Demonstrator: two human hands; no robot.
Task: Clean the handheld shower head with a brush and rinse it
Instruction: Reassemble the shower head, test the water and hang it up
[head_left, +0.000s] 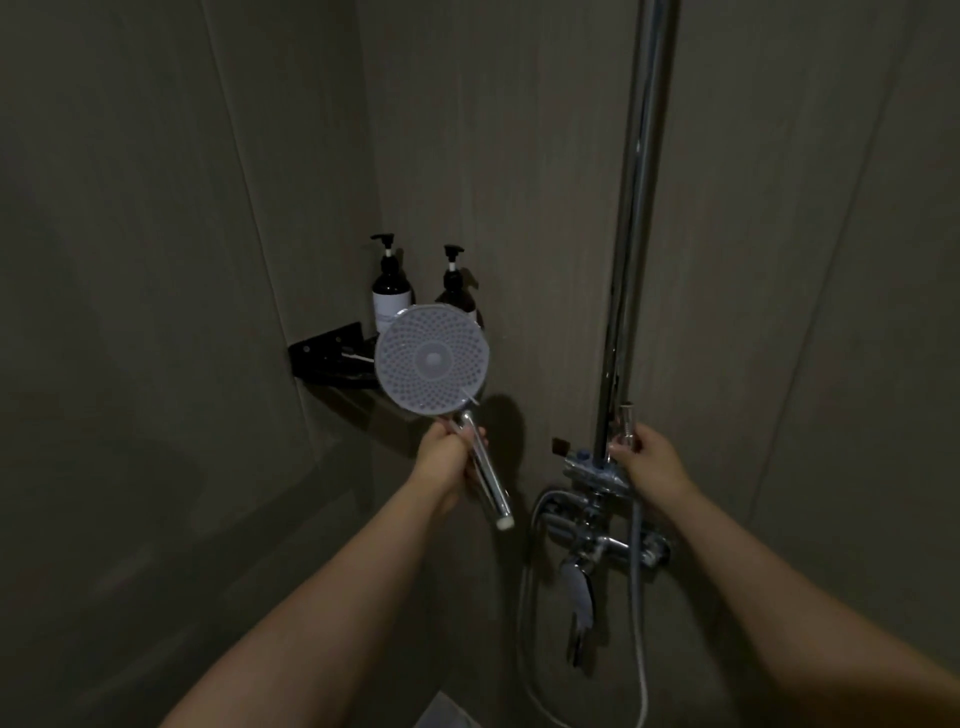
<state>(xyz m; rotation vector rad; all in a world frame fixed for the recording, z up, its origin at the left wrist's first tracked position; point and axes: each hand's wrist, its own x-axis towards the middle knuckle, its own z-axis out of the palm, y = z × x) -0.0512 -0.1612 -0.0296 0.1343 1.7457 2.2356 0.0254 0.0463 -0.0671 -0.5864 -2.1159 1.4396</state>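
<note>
head view, dim shower corner with matte grey-brown panelled walls. left hand (451, 453) raised at centre frame, forearm coming in from 6 o'clock, fingers curled round the top of the chrome handle of the shower head (432, 360), gripping just under the disc. shower head stands almost upright, round face turned to the camera, handle running down toward 5 o'clock and ending in a pale open tip with no hose on it. face is a flat light-grey disc, rings of small nozzle dots round a plain centre circle, thin chrome rim; a thin streak crosses its 4 o'clock edge, cannot tell what it is.

right hand (650, 458) at 3 o'clock of the left hand, well apart, forearm from the 5 o'clock corner. its fingers pinch a small metal hose end fitting (627, 425) that points up, just beside the vertical chrome riser pipe (638, 218). grey hose (638, 613) drops from the hand toward 6 o'clock and loops low.

below the right hand, chrome mixer valve (597, 525), shiny and lumpy, with a spout hanging at 6 o'clock.

behind the shower head at 12 o'clock, two dark pump bottles (392, 291) with pale labels, standing on a black corner shelf (332, 358); the disc covers part of the right bottle.
</note>
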